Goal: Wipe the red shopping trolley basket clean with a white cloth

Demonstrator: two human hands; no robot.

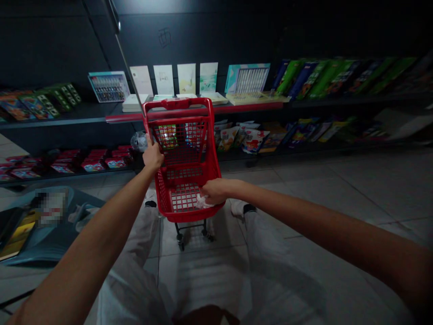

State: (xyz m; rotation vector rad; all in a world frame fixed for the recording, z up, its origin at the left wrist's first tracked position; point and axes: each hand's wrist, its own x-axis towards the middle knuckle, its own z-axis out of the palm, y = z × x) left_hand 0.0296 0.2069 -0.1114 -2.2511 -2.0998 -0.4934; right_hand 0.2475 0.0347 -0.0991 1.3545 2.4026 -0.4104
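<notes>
A small red plastic shopping cart point(184, 135) on wheels stands on the tiled floor in front of me, between my outstretched legs. My left hand point(153, 155) is closed round the cart's left rim. My right hand point(214, 190) is closed on a crumpled white cloth point(202, 201) and presses it against the inside of the cart near its right front edge. The cart's mesh basket looks empty apart from the cloth.
Dark shelves point(84, 118) along the wall hold books, paint sets, cards and packets. A metal pole point(123, 58) leans down toward the cart. A blue-grey tray point(50, 243) with items lies on the floor at the left. Tiled floor point(338, 189) stretches right.
</notes>
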